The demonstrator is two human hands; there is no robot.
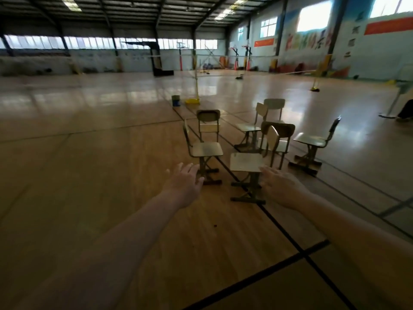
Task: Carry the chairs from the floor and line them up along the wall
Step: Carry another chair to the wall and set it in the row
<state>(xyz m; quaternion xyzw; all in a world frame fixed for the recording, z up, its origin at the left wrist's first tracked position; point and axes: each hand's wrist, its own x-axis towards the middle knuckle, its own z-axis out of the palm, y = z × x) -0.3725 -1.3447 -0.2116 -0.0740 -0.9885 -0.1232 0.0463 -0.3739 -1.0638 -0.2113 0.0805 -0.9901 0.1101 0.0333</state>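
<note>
— Several chairs point(206, 149) out on the floor point(89, 175), bunched upright beside a black court line, facing different ways.

— Built how?

— Small, school-style: flat pale seats, rounded backrests, some pale and two darker, thin dark metal legs on bar feet. Glossy wood planks underneath, streaked with window glare.

— And the hands?

— Left hand point(185, 182) and right hand point(279, 186) stretched forward, fingers point(192, 167) straight, gripping nothing. Right fingertips overlapping the nearest chair point(244, 162) at its seat edge; cannot tell whether touching. Wall point(357, 52) well apart from the cluster.
</note>
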